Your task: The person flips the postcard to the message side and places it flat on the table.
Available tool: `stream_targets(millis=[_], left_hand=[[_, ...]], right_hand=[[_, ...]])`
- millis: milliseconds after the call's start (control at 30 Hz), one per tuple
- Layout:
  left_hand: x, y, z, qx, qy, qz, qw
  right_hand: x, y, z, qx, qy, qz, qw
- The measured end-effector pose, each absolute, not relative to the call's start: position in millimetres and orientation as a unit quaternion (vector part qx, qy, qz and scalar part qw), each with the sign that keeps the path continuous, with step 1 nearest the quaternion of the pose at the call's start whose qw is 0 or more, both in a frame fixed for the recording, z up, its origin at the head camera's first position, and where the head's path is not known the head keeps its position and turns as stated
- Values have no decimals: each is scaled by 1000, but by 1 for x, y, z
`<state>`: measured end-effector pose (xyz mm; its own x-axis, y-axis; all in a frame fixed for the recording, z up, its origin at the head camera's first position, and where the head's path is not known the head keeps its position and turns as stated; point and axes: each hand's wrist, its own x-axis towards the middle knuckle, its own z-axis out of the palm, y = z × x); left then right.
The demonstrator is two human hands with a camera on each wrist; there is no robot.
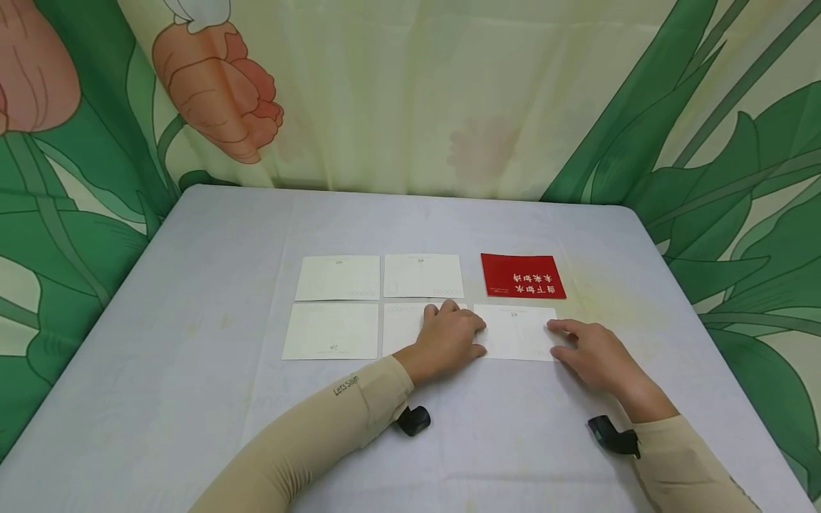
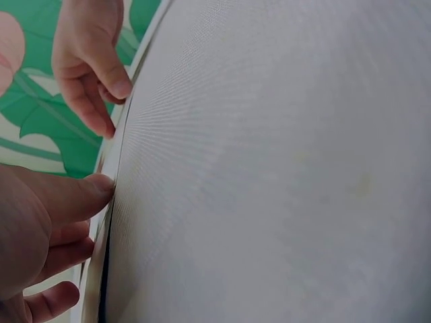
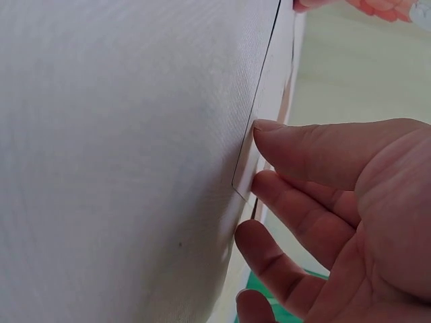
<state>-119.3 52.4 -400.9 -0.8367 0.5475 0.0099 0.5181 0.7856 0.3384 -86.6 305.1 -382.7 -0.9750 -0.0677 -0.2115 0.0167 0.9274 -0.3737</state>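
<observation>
A white card (image 1: 516, 333) with small print near its top lies flat at the right end of the front row. My left hand (image 1: 444, 340) lies over the middle front card (image 1: 399, 329), its thumb and a fingertip at the white card's left edge. At that card's right edge are the thumb and fingertips of my right hand (image 1: 593, 355). In the left wrist view, the left thumb (image 2: 100, 185) rests by the card's front edge. Seen from the right wrist, the right thumb (image 3: 269, 128) touches the card near its corner, with the fingers loosely bent.
Behind the front row lie two white cards, one at left (image 1: 337, 278) and one in the middle (image 1: 422, 276), plus a red card (image 1: 522, 276) with white characters. Another white card (image 1: 330, 331) lies at front left. A white cloth covers the table (image 1: 160, 356); a floral curtain (image 1: 385, 92) hangs behind.
</observation>
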Motion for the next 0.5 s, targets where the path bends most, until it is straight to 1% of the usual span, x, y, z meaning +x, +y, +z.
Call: stream_targets(millis=[300, 500], left_hand=[[-123, 53, -397, 289, 940, 174, 58], [-141, 53, -384, 300, 933, 192, 49]], right_hand=[[-88, 307, -377, -11, 974, -192, 119], [-97, 314, -362, -5, 973, -205, 108]])
